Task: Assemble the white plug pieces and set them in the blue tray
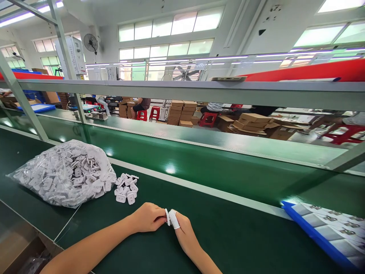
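My left hand (148, 217) is closed, with thumb and forefinger pinching a small white plastic plate (167, 217) held on edge above the green bench. Right up against it is my right hand (184, 232), its fingers also closed. A white sleeve, apparently a finger cot (173, 219), covers one of its fingertips. Whatever sits between the right fingertips is hidden. Beyond my left hand lies a loose pile of similar white plastic plates (125, 188), some with slots and thin prongs. A clear plastic bag (65, 171) full of such pieces stands left of the pile.
At the right edge, a blue tray (316, 236) holds rows of white parts with metal fittings. A pale strip (199, 187) runs along the bench before a glossy green belt (182, 160). A metal shelf frame (171, 89) spans above. People sit beyond, near cardboard boxes (175, 112).
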Tool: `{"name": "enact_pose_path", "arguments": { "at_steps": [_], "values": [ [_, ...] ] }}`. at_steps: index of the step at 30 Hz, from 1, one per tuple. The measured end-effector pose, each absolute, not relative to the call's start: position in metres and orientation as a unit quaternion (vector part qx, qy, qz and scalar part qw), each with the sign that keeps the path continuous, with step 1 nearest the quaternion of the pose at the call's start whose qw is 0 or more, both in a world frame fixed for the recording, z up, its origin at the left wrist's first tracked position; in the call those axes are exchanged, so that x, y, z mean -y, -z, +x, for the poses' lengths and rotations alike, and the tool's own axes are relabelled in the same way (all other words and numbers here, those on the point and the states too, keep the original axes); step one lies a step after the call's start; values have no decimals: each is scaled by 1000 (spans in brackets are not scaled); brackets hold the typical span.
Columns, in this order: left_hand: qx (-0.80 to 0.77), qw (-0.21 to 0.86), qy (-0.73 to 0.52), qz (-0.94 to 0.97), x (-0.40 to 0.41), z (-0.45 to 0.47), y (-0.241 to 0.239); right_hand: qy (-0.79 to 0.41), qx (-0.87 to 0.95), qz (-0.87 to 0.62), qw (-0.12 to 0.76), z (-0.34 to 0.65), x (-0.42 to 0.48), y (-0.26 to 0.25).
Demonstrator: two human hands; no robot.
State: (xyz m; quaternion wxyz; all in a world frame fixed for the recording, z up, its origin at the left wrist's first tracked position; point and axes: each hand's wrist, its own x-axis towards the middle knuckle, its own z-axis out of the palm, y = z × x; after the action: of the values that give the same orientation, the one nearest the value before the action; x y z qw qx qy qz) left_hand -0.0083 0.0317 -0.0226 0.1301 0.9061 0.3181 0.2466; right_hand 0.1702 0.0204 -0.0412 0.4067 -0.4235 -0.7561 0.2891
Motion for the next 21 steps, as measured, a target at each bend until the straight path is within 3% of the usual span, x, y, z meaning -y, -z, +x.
{"name": "enact_pose_path", "arguments": {
  "at_steps": [21],
  "values": [
    [-338,128,-240,901,-32,-8,24,-295,761,-415,403,170,-21,41]
  ]
}}
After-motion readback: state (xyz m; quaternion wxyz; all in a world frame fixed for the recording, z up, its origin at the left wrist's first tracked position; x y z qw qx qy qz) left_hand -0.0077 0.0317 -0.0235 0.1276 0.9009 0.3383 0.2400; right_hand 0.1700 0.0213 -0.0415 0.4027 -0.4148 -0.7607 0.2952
